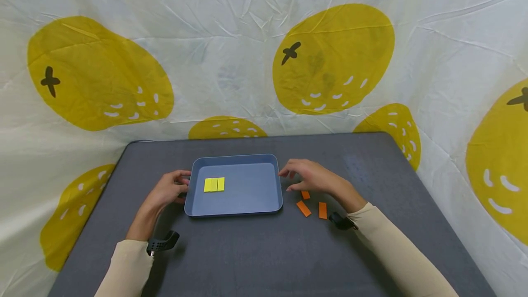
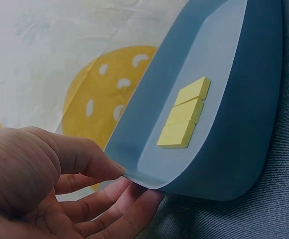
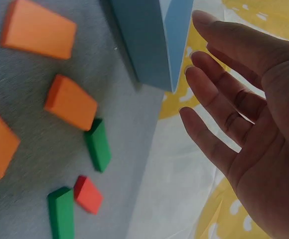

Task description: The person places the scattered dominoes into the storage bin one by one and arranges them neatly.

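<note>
A blue-grey tray lies on the dark table, holding three yellow blocks side by side toward its left end. At the tray's left end is my left hand, its loosely bent fingertips right at the rim and outer wall in the left wrist view. My right hand hovers by the tray's right end with relaxed, spread fingers and nothing in them. Below it lie three orange blocks. Beyond these, the right wrist view shows two green blocks and a red block, hidden in the head view.
The dark grey table extends on all sides of the tray. A white cloth with large yellow fruit prints hangs behind and beside it. Dark bands circle both wrists, over light sleeves.
</note>
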Available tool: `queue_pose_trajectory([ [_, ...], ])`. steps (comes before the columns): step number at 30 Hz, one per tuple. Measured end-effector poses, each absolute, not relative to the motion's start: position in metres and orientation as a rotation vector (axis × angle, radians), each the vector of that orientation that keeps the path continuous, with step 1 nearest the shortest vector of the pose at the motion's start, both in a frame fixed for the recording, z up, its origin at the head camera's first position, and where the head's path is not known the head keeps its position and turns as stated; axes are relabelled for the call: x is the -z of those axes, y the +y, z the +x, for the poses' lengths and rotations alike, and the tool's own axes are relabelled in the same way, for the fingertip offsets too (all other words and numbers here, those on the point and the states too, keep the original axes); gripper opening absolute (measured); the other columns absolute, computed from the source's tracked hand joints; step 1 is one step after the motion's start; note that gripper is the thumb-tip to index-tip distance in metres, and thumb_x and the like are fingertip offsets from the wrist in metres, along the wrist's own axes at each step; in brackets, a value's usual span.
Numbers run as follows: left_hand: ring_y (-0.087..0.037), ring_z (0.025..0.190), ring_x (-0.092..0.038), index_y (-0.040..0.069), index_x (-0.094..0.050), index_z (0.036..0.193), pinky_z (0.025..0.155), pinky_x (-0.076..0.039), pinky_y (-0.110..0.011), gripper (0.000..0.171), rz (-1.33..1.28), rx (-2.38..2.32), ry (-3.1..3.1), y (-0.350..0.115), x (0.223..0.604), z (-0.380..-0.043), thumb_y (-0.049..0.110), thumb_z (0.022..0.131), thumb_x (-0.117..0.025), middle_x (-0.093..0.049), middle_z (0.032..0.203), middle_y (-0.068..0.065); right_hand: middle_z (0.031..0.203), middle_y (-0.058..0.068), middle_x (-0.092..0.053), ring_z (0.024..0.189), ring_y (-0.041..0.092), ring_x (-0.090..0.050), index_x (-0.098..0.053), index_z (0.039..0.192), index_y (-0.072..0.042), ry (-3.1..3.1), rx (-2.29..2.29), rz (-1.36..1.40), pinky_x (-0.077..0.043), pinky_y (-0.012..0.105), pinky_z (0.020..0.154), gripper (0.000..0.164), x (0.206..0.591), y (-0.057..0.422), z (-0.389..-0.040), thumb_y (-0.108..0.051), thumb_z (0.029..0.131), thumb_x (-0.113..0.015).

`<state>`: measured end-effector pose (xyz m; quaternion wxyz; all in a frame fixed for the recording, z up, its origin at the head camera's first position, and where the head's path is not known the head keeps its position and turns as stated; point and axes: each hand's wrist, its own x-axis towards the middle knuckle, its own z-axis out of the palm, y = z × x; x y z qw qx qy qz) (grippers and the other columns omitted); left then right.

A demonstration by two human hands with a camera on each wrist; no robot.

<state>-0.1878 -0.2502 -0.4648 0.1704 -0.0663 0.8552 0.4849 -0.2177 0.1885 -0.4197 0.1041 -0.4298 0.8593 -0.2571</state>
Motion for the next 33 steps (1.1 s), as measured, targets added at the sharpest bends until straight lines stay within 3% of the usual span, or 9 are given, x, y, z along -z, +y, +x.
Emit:
queue_pose_trajectory([
  [6,-0.037,0.104,-0.061,-0.003,-0.043,0.149,0.076,-0.061,-0.047,0.051,-0.192,-1.367,2.433,-0.25,0.464,-0.187,0.0,0.1,-0.054,-0.051,0.128,-0.029,0.119,0.01,-0.067,0.104,0.031,-0.065,-0.068,0.122,-0.008,2.478,0.777,-1.158,-0.055,0.049,0.089,0.041,0.427,0.202,-0.209,-0.015,0.085,-0.083],
  [12,-0.036,0.103,-0.061,-0.003,-0.044,0.149,0.076,-0.061,-0.047,0.05,-0.194,-1.374,2.429,-0.249,0.463,-0.187,0.001,0.1,-0.055,-0.051,0.128,-0.029,0.118,0.008,-0.068,0.108,0.026,-0.065,-0.07,0.121,-0.007,2.442,0.725,-1.145,-0.054,0.043,0.094,0.039,0.437,0.212,-0.201,-0.017,0.086,-0.083],
  [18,-0.036,0.102,-0.061,-0.003,-0.044,0.148,0.075,-0.061,-0.047,0.05,-0.206,-1.379,2.431,-0.249,0.463,-0.186,0.0,0.099,-0.055,-0.051,0.128,-0.029,0.116,0.007,-0.069,0.103,0.025,-0.064,-0.07,0.12,-0.005,2.448,0.703,-1.159,-0.054,0.04,0.092,0.039,0.444,0.221,-0.193,-0.013,0.084,-0.083],
  [26,-0.035,0.101,-0.061,-0.004,-0.044,0.148,0.075,-0.061,-0.046,0.05,-0.201,-1.393,2.428,-0.249,0.464,-0.186,0.0,0.099,-0.055,-0.051,0.127,-0.028,0.113,0.002,-0.067,0.099,0.022,-0.062,-0.07,0.119,-0.01,2.475,0.678,-1.145,-0.053,0.035,0.086,0.045,0.454,0.228,-0.185,-0.024,0.08,-0.088],
  [33,-0.035,0.101,-0.061,-0.004,-0.044,0.148,0.075,-0.061,-0.046,0.051,-0.201,-1.38,2.435,-0.248,0.464,-0.186,0.0,0.099,-0.055,-0.052,0.127,-0.028,0.124,0.003,-0.066,0.121,0.028,-0.059,-0.071,0.12,-0.011,2.525,0.607,-1.191,-0.049,0.047,0.103,0.044,0.458,0.232,-0.181,-0.019,0.08,-0.088],
])
